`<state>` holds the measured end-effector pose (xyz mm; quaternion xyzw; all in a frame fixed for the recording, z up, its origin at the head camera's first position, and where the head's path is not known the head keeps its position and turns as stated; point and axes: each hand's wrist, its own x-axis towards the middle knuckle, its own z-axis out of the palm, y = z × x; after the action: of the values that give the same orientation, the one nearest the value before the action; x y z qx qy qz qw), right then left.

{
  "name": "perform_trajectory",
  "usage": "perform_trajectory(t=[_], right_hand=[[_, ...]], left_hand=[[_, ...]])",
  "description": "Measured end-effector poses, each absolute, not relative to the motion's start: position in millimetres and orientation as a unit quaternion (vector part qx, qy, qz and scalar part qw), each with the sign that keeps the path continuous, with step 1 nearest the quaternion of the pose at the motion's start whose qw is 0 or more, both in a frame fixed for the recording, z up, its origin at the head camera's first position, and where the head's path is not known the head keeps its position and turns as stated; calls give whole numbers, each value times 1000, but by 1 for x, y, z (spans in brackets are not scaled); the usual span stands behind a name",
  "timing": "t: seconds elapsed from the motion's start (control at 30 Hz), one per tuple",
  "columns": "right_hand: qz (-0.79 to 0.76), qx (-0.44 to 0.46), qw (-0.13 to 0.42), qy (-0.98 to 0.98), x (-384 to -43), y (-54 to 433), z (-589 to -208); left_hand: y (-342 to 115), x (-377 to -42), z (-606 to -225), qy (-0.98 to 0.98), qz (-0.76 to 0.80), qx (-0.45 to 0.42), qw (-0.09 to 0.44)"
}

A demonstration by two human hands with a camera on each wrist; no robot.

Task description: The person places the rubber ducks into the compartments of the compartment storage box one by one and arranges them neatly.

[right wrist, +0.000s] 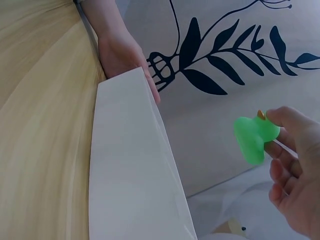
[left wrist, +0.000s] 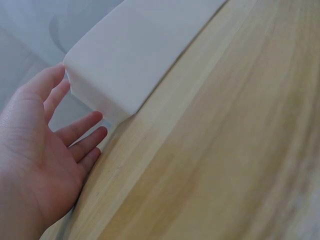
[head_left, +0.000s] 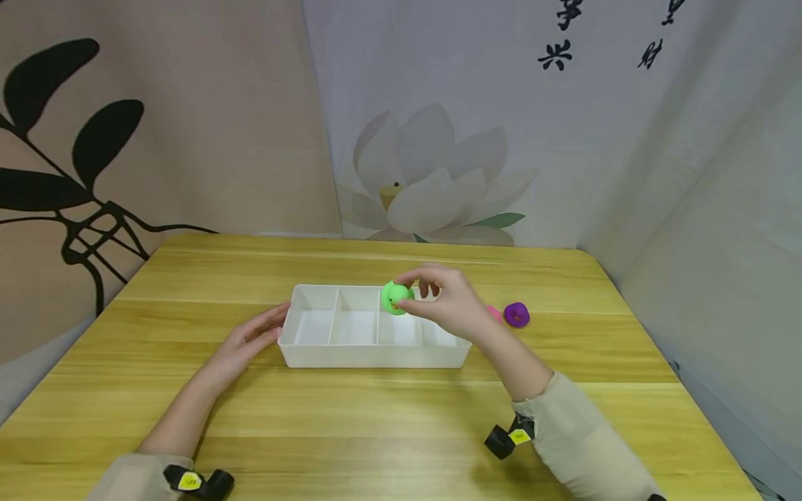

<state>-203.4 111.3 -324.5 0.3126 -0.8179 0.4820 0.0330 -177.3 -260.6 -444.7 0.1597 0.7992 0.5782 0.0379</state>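
Observation:
A bright green toy duck (head_left: 392, 298) with an orange beak is pinched between the thumb and fingers of my right hand (head_left: 452, 306). It is held above the white divided tray (head_left: 376, 358), over its right half. The right wrist view also shows the duck (right wrist: 252, 137) in the fingertips, raised off the tray's rim. My left hand (head_left: 249, 342) is at the tray's left end, its fingers fairly straight against the end wall. In the left wrist view, the fingertips of that hand (left wrist: 50, 150) meet the tray's corner, and nothing is gripped.
Right of the tray, a purple item (head_left: 516, 314) and a pink item (head_left: 495, 314), partly hidden by my right forearm, lie on the wooden table (head_left: 351, 424). Behind the table hangs a printed cloth (head_left: 250, 125). Dividers split the tray into several compartments.

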Motion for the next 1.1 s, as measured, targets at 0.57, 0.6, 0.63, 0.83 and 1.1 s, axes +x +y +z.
perform_trajectory(t=[0.57,0.6,0.63,0.83,1.1], right_hand=[[508,354,7,-785,-213,61,-331],[509,358,5,-783,-213,59,-333],[511,359,2,-781,-214,56,-334],[522,360,-24,-773,-219,43,-339],[513,361,-59,-777,-227,27,-339]], left_hand=[[-262,-176,-445,797,581,161,39],[-262,-175,-445,797,581,161,39],[-261,-175,-445,797,581,160,40],[-261,-175,-444,799,579,157,40],[-262,-176,-444,797,580,161,42]])
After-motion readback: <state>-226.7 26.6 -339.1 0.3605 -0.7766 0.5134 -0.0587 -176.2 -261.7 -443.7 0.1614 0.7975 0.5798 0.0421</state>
